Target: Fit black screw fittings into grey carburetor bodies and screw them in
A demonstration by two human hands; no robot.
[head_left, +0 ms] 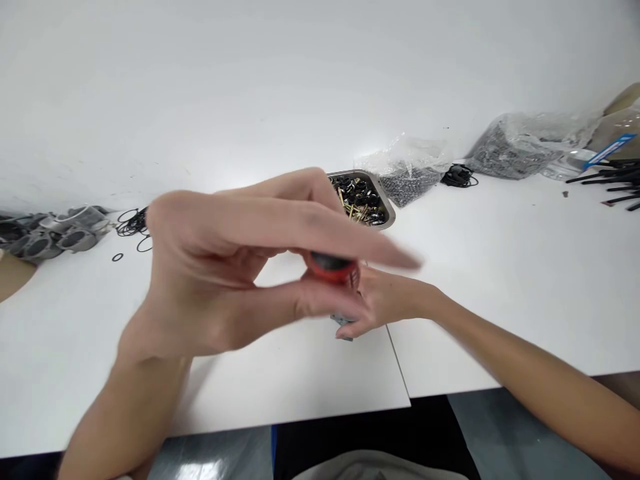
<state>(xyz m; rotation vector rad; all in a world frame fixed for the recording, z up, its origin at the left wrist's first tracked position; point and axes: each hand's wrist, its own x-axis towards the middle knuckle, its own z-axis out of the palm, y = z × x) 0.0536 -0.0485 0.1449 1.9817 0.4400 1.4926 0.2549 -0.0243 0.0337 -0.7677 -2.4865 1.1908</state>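
Observation:
My left hand point(220, 267) is raised close to the camera, its fingers and thumb closed round a red thing with a black end point(331, 262), which looks like a tool handle; the rest of that thing is hidden. Beyond and below it, my right hand point(387, 297) reaches in from the right, low over the white table. Its thumb lies against a small grey part point(337, 319), mostly covered by both hands. The fingers of my right hand are largely hidden behind my left.
A metal tray point(387, 210) of black and brass-coloured small parts stands behind my hands. Bags of grey pieces point(510, 147), black cords point(457, 176) and black rods point(615, 180) lie at the back right. Grey ring-shaped housings point(77, 239) and black rings point(117, 257) lie left on the white table point(300, 380).

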